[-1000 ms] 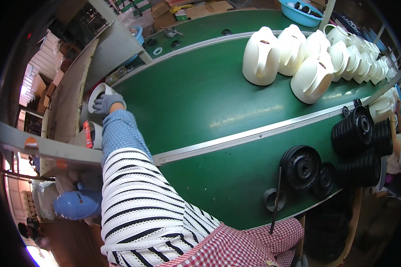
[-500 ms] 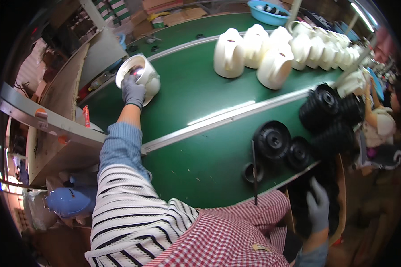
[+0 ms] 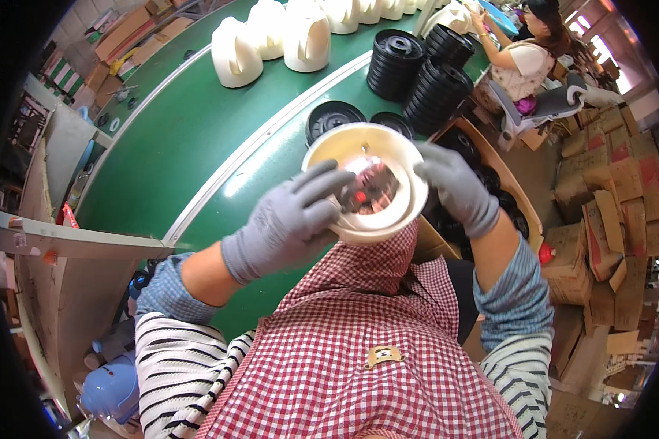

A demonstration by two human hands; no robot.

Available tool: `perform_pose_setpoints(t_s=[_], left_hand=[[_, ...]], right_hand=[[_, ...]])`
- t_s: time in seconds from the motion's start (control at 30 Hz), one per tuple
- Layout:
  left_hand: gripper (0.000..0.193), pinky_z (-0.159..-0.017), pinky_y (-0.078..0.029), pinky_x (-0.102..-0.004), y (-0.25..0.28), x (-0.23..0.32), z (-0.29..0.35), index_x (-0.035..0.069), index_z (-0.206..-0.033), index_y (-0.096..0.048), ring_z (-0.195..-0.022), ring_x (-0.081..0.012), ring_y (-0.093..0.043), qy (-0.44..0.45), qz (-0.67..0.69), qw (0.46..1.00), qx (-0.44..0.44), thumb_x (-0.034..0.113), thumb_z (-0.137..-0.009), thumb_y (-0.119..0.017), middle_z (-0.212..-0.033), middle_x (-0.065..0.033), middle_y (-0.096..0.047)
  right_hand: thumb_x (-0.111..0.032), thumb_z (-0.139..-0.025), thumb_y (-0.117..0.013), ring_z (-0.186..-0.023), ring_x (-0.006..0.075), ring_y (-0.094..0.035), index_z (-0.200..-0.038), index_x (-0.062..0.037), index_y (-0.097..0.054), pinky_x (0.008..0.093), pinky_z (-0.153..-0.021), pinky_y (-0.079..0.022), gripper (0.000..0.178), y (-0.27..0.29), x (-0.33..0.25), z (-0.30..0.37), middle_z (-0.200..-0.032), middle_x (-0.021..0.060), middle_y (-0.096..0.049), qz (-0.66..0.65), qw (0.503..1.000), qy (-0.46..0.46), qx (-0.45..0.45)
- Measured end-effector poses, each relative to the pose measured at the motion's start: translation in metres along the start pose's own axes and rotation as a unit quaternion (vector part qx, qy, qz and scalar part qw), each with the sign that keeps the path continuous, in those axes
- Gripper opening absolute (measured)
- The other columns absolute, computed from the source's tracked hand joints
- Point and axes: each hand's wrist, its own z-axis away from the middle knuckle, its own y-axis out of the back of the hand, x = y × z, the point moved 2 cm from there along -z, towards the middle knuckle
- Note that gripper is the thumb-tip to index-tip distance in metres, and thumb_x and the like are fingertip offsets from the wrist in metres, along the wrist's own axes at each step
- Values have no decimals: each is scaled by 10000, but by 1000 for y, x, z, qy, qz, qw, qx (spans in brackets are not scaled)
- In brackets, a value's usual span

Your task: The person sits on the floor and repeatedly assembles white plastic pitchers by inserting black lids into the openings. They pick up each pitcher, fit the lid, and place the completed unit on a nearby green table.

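Observation:
Over my lap, near the table's front edge, I hold a cream kettle body (image 3: 377,233) with its wide round opening tilted up toward me. A shiny, mirror-like metal surface shows inside it. My left hand (image 3: 282,223), in a grey glove, grips the left side, its fingers over the rim. My right hand (image 3: 458,186), also gloved in grey, is closed on the rim at the right. Just behind the kettle body lie a black ribbed disc (image 3: 334,117) and a second black disc (image 3: 392,123), both partly hidden by it.
Cream kettle bodies (image 3: 234,55) stand in rows on the green table (image 3: 150,135) beyond a metal rail (image 3: 267,135). Stacked black discs (image 3: 395,66) stand at the right. An open carton (image 3: 531,219) beside me holds black parts. Another person (image 3: 523,62) sits at the far right, near piled cardboard boxes (image 3: 615,234).
My left hand has brought the kettle body from the far left of the table to my lap. My right hand has risen from the carton to its rim. The view has swung right.

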Motion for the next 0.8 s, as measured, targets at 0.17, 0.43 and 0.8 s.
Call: perform_pose_setpoints(t_s=[0.17, 0.43, 0.8], left_hand=[[467, -1060, -460, -473, -57, -11, 45, 23, -1273, -573, -1327, -358, -518, 144, 327, 912, 202, 32, -827, -711, -1446, -205, -499], [510, -1010, -546, -413, -191, -22, 67, -8, -1404, -510, -1147, -268, -652, 305, 791, 525, -80, 282, -998, -617, -1311, -179, -617], [662, -1067, -507, -428, -150, 2, 2, 1, -1489, -427, -1233, -336, -609, 114, 940, 279, -158, 263, -947, -703, -1389, -243, -558]], right_hand=[[-164, -811, -543, -1075, 202, -656, -1332, 130, -552, 297, -965, -502, 598, 27, 43, 97, -1215, 157, -675, -22, 990, -38, 137], [-139, -755, -556, -1089, 219, -675, -1365, 149, -512, 326, -983, -513, 676, 31, -24, 139, -1238, 191, -666, -48, 995, -16, 85], [-292, -849, -705, -1229, 238, -609, -1414, 96, -515, 366, -1088, -440, 710, -11, -11, 55, -1356, 192, -623, -2, 989, -49, -139]])
